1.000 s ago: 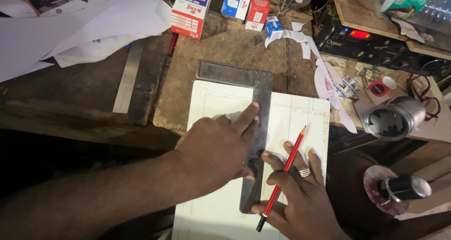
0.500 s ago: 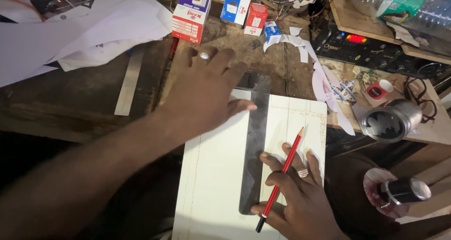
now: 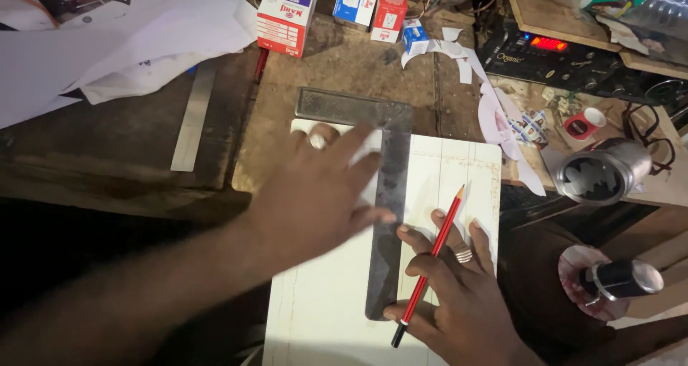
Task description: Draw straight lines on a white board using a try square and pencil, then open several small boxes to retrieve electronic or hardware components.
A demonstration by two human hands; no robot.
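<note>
A white board (image 3: 451,187) lies on the wooden bench. An L-shaped metal square (image 3: 390,194) rests on it, one arm across the top, the other running down the middle. My left hand (image 3: 315,194), fingers spread, lies flat over the board to the left of the square's long arm, with a ring on one finger. My right hand (image 3: 448,294) holds a red pencil (image 3: 430,262) with its point aimed up at the board, fingers resting beside the square's lower end.
A steel ruler (image 3: 192,119) lies at the left under loose white paper (image 3: 107,44). Small boxes (image 3: 287,15) stand at the back. A metal cup (image 3: 598,174) and a black device with a red display (image 3: 566,58) sit to the right.
My left hand went up toward the boxes and has come back down onto the board beside the square. My right hand kept the pencil in place.
</note>
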